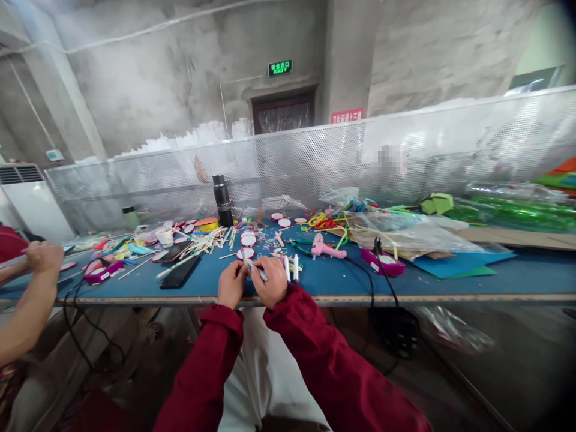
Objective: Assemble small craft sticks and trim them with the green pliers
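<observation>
**Both hands on a marker at the table's near edge**

On my feed, the right hand (273,283) is closed around a grey-white marker (258,272), with the fingers wrapped over its lower half and the barrel slanting up to the left. The left hand (231,284) is curled just beside it, fingertips meeting the marker's upper end. I cannot tell whether they pinch it or only touch it. Both hands sit over the front edge of the blue table (472,277), with the red sleeves running back toward me.

Just right of the hands, two white markers (291,268) lie on the mat. Ahead of them sit red-rimmed white discs (248,240), and a spread of wooden sticks (207,240) fans out to the left. A black phone (180,273) lies flat near the left hand. A pink glue gun (326,249) rests to the right, and beyond it is a purple roller-like tool (385,263) with a black cable.

As for containers, a black flask (222,200) stands upright at the back, capped, so I cannot see what it holds. A small white cup (165,236) sits among the clutter on the left, too small for me to read its contents. A clear plastic bag (407,235) lies flat on the right over thin sticks and paper. Farther right, clear wrap holds green bottles (517,211).

At the far left, another person's hand (44,257) rests closed on the table.
</observation>
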`<state>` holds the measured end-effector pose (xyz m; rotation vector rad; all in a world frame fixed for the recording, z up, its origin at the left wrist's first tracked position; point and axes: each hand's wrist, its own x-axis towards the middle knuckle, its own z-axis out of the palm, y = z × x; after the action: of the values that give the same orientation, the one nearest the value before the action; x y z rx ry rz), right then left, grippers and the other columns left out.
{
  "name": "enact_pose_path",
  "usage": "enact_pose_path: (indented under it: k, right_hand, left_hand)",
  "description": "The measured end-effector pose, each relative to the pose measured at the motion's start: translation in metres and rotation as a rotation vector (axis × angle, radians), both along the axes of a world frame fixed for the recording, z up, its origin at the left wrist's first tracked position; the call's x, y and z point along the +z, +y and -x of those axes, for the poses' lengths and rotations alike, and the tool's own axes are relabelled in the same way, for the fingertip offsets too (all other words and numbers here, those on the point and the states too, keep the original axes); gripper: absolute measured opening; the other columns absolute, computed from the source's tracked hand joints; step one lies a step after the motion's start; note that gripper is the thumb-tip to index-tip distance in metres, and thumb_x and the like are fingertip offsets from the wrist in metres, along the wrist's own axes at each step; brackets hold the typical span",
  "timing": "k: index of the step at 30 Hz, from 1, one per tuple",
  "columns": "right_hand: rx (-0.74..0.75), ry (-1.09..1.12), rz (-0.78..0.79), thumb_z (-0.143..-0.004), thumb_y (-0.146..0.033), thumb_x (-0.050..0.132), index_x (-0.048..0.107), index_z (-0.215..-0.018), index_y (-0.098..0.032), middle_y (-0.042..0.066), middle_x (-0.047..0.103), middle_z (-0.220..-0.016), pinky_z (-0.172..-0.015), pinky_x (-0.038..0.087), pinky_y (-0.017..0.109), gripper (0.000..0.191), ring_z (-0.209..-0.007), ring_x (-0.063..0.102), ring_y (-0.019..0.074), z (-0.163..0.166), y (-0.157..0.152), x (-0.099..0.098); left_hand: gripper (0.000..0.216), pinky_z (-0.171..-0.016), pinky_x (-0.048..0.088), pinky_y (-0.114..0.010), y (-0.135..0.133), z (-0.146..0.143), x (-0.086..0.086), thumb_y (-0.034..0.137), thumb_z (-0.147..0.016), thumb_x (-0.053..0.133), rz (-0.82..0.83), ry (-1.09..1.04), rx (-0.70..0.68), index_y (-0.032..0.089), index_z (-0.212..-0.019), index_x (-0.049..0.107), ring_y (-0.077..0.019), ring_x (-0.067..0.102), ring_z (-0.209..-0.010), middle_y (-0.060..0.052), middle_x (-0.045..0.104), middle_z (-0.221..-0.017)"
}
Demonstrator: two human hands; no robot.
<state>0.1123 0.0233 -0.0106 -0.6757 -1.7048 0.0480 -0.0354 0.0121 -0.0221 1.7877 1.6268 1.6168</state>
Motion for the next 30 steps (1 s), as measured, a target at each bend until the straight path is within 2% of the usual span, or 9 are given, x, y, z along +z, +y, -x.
enact_pose_path:
  k: [30]
  right_hand:
    - [0.030, 0.047, -0.083, -0.094, -0.020, 0.054, 0.057, -0.081, -0.024, 0.001, 0.065, -0.075, -0.079, 0.041, 0.035, 0.013, -0.076, 0.058, 0.0197, 0.0008, 0.0034, -0.0009]
  left_hand:
    - [0.025, -0.067, 0.038, -0.027, -0.0035, -0.0009, 0.0041, 0.036, -0.093, 0.055, 0.007, -0.016, -0.005, 0.020, -0.076, 0.063, -0.0159, 0.055, -0.067, 0.002, 0.061, -0.067]
